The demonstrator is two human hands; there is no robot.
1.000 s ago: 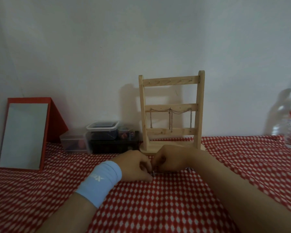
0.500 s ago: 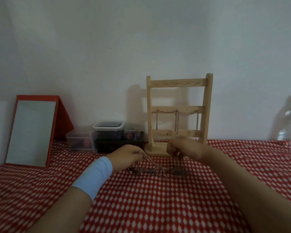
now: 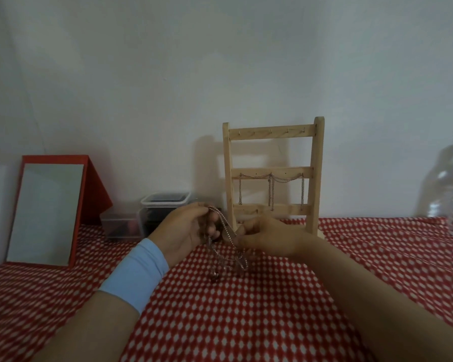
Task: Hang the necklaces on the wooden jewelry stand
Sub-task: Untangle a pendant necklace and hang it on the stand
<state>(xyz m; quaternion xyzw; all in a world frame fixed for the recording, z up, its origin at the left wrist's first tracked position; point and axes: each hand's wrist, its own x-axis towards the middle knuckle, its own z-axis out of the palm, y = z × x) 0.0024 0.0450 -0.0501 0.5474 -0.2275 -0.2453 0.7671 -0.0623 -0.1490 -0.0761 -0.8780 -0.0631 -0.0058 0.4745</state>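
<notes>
Necklace [image 3: 224,227]: strung between both hands, tail reaching tablecloth [image 3: 246,322].
Left hand [image 3: 185,232]: pinches upper end.
Right hand [image 3: 268,239]: pinches lower down.

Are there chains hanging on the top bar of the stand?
No, the top bar is bare; the chains hang from the middle bar.

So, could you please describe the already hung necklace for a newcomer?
Find the pale wooden ladder-shaped jewelry stand. A thin silver chain necklace drapes from its middle rail. Unlike the tangled chain in the left hand and right hand, it hangs untouched.
</notes>
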